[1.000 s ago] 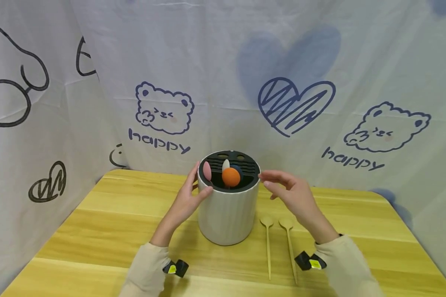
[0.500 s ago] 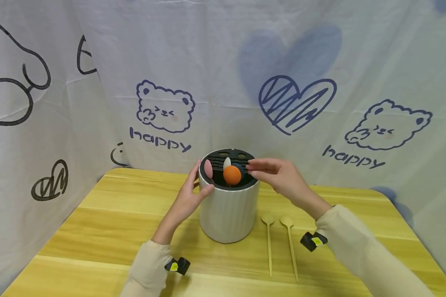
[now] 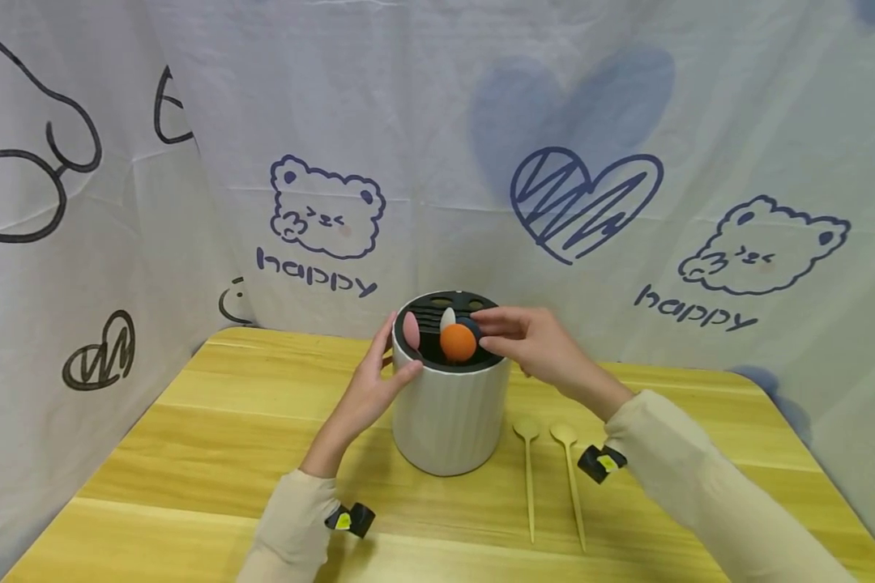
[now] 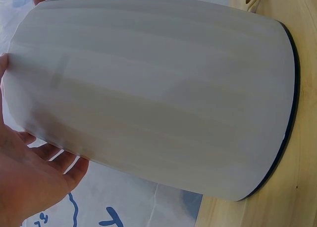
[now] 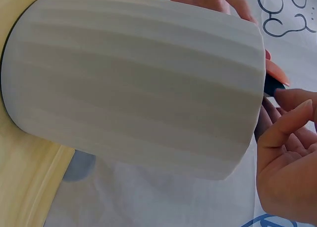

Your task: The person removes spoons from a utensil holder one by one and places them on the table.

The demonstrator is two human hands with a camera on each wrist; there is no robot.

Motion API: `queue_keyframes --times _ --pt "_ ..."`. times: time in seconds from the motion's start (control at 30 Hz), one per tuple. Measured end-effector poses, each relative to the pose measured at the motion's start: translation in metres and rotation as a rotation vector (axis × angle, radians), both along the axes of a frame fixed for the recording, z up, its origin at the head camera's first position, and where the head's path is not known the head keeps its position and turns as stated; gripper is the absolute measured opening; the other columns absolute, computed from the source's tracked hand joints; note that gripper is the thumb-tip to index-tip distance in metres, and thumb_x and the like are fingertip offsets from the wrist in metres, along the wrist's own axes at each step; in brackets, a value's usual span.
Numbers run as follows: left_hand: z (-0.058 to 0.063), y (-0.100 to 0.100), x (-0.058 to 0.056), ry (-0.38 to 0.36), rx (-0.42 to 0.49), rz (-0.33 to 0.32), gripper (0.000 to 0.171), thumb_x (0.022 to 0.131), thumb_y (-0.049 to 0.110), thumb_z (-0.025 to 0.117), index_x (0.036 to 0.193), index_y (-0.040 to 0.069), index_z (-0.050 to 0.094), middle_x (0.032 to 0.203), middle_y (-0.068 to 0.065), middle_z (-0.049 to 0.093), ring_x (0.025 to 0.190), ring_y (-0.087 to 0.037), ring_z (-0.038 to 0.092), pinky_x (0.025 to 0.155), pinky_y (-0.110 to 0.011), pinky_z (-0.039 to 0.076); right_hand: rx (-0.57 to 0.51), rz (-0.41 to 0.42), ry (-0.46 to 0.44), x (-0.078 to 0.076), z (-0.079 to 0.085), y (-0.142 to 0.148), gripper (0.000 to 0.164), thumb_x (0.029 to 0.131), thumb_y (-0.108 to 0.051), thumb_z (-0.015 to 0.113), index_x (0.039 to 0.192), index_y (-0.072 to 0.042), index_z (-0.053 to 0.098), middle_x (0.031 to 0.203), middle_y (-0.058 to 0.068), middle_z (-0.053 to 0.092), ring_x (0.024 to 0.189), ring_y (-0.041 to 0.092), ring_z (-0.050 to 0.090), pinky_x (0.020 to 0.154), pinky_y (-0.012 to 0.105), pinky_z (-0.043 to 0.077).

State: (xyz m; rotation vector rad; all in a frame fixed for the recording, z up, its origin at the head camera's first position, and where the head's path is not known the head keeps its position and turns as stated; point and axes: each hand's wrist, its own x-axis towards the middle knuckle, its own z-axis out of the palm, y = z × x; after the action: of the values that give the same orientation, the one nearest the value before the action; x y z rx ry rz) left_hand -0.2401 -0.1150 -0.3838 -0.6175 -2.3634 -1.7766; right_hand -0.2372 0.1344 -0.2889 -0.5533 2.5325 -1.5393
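A white ribbed utensil holder with a black slotted top stands upright on the table. My left hand grips its left side near the rim, thumb in front and fingers round behind. At the right of the opening, my right hand pinches the rounded head of a dark blue spoon between thumb and fingers. Beside it in the holder, the heads of an orange spoon, a white spoon and a pink spoon stick up. Their handles are hidden inside.
Two beige spoons, a left one and a right one, lie side by side on the wooden table, right of the holder. Close behind the table hangs a white printed cloth.
My right hand has moved left from beside the rim to over the opening, and its fingers have met the dark blue spoon. The left hand keeps its hold on the holder.
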Motion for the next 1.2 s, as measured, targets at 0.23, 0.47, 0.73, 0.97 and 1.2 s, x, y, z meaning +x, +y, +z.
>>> queue_keyframes --times 0.23,0.47,0.73,0.97,1.2 --pt "-0.002 -0.001 0.000 0.002 0.003 0.001 0.082 0.092 0.040 0.058 0.156 0.013 0.015 0.159 -0.011 0.018 0.142 -0.032 0.023 0.110 -0.054 0.027 0.009 -0.022 0.031 0.001 0.001 -0.004 0.037 0.093 -0.004 0.061 0.130 -0.004 0.060 0.116 0.015 0.067 0.055 0.019 0.048 0.041 0.024 0.036" --pt "-0.001 0.000 0.001 -0.002 -0.005 0.008 0.084 0.091 0.042 0.058 0.156 0.012 0.014 0.159 -0.011 0.018 0.142 -0.032 0.024 0.110 -0.053 0.028 -0.006 -0.029 0.047 0.000 0.003 -0.007 0.037 0.091 -0.005 0.064 0.128 -0.004 0.062 0.114 0.014 0.068 0.060 0.021 0.052 0.041 0.023 0.036" --pt "0.002 0.001 0.000 0.003 -0.011 0.001 0.086 0.091 0.047 0.058 0.156 0.013 0.013 0.159 -0.010 0.018 0.142 -0.031 0.024 0.110 -0.052 0.028 0.010 -0.036 0.041 0.002 0.007 -0.012 0.033 0.094 -0.012 0.062 0.126 -0.006 0.064 0.109 0.013 0.069 0.049 0.018 0.041 0.043 0.025 0.037" --pt "0.003 0.001 0.000 0.006 -0.012 -0.008 0.086 0.091 0.048 0.057 0.156 0.013 0.013 0.159 -0.010 0.017 0.142 -0.030 0.023 0.110 -0.052 0.028 0.019 -0.019 0.028 0.002 0.008 -0.014 0.031 0.095 -0.014 0.061 0.123 -0.002 0.065 0.103 0.013 0.070 0.053 0.020 0.045 0.044 0.026 0.041" --pt "0.000 0.000 0.000 -0.003 -0.009 -0.003 0.086 0.091 0.048 0.058 0.156 0.014 0.013 0.159 -0.009 0.018 0.142 -0.029 0.024 0.110 -0.051 0.028 0.015 -0.021 0.054 0.002 0.004 -0.017 0.030 0.090 -0.004 0.065 0.119 0.003 0.065 0.104 0.017 0.070 0.076 0.021 0.063 0.051 0.033 0.051"
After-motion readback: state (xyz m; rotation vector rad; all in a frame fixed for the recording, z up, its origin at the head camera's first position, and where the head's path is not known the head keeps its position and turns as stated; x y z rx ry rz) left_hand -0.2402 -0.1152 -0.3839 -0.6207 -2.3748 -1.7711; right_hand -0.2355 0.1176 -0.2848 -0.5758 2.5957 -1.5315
